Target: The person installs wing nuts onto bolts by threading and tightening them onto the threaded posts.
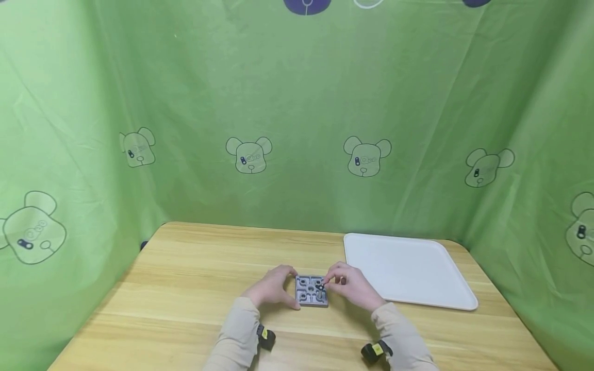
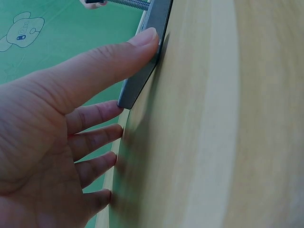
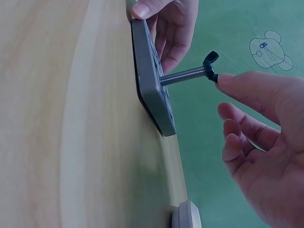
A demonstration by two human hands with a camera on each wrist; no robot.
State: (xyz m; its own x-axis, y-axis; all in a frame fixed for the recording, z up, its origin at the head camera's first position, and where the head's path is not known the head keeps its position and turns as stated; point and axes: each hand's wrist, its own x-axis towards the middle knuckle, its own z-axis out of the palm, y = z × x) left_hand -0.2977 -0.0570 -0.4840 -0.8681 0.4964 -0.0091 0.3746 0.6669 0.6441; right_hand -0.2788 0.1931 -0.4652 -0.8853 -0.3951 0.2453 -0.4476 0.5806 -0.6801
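A square grey plate point(image 1: 311, 304) with recessed slots lies flat on the wooden table. My left hand point(image 1: 275, 287) grips it from the left side, with the thumb on the near edge and a finger at the far corner; the other fingers spread onto the table in the left wrist view. A threaded wing screw point(image 3: 185, 76) stands up out of the plate, its black wings at the top and much of its thread showing. The right hand point(image 1: 353, 286) holds one wing at the fingertips, the remaining fingers loosely curled below. The thumb partly hides that contact.
To the right at the back of the table point(image 1: 195, 278) lies a white tray point(image 1: 408, 268), close beyond the right hand. Green curtains point(image 1: 297, 103) printed with bear heads surround the table's back and sides. Black straps with small devices sit on both wrists.
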